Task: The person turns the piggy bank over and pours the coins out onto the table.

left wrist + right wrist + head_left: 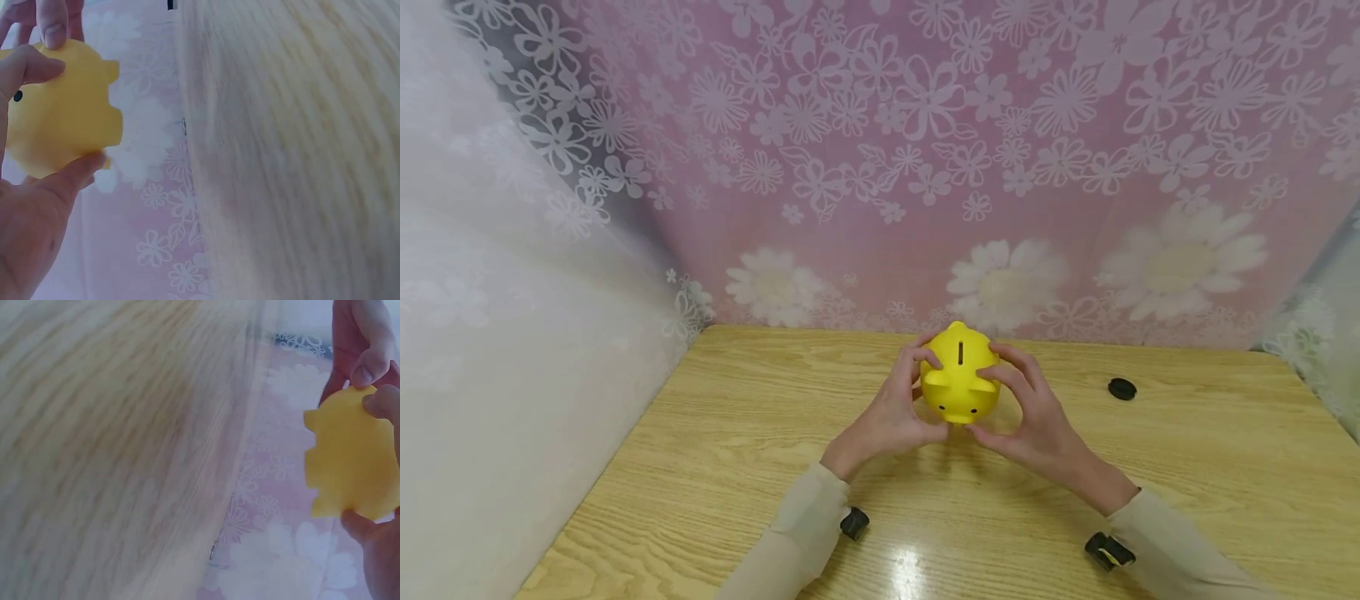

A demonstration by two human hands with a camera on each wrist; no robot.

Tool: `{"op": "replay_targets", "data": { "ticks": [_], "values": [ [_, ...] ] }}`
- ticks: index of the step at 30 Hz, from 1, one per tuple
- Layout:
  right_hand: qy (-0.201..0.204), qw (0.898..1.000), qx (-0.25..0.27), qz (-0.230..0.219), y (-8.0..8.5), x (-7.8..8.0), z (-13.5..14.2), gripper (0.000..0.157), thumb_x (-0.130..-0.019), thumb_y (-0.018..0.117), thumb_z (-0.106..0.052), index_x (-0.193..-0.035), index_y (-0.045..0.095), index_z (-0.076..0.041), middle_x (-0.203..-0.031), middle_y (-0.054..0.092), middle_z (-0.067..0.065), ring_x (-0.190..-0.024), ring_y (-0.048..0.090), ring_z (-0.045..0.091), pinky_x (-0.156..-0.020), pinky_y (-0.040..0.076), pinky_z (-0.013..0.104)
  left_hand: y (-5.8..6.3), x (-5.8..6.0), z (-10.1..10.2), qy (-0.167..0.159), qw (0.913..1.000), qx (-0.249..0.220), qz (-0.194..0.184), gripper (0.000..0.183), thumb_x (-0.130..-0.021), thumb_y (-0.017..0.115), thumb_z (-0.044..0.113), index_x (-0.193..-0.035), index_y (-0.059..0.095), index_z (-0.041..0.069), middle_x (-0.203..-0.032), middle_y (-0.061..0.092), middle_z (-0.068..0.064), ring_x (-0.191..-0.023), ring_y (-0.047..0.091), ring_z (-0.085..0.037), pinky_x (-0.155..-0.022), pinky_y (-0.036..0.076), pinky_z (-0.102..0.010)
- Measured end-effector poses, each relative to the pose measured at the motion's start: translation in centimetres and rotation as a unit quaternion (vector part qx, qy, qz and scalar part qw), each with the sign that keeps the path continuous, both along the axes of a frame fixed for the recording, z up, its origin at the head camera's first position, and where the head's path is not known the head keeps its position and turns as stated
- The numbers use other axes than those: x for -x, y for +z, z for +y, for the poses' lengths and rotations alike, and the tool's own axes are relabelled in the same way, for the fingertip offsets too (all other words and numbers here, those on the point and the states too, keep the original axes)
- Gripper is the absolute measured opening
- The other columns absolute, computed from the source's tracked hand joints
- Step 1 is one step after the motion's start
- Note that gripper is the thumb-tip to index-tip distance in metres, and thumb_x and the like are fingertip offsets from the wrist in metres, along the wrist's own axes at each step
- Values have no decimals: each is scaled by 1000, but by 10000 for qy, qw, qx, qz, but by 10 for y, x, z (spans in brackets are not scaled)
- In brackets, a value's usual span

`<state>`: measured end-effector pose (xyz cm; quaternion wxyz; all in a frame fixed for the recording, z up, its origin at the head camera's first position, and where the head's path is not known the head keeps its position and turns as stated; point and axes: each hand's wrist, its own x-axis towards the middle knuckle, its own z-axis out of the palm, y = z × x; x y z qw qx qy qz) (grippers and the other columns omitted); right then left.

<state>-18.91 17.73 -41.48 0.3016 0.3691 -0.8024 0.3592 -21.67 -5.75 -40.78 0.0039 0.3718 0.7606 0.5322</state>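
A yellow piggy bank [959, 392] is held up between both hands, its dark coin slot on top and its face turned toward me. My left hand [895, 412] grips one side with curled fingers, thumb low at the front. The right hand [1037, 421] grips the opposite side in the same way. In the left wrist view, the stubby feet of the piggy bank [75, 119] stand apart from the tabletop. The right wrist view shows the piggy bank [344, 450] partly cut off by the frame edge. Its underside is hidden in the head view.
A small black round cap [1122, 388] lies on the wooden table [737, 433], to the right of the hands. Behind the table hangs a pink flowered curtain [880, 208]; pale cloth [535, 350] hangs at the left. Black wrist straps show below both forearms.
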Motion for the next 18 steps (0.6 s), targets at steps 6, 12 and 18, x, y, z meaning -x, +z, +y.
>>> {"op": "replay_targets", "data": {
  "ticks": [6,12,18],
  "values": [
    [88,9987,-73,505,-1,0,0,59,-96,63,-49,-124,58,3,-143,43,34,-131,48,38,-114,33,9,0,0,2,55,9992,-119,375,71,-73,77,-12,-124,34,13,-169,10,-6,-154,29,-30,-110,48,-52],
    [456,9944,53,947,0,4,-1,51,-98,65,-37,-122,57,7,-142,40,38,-139,46,35,-116,37,21,1,0,2,110,9966,-92,814,69,-72,77,-11,-121,35,12,-168,11,-10,-152,30,-32,-107,51,-52],
    [539,9934,-111,1007,1,5,0,48,-99,64,-36,-121,58,6,-143,40,37,-142,43,37,-119,35,27,1,-1,3,344,9941,53,1028,68,-71,79,-10,-117,34,12,-166,12,-13,-148,35,-34,-99,56,-50]
  ]
}}
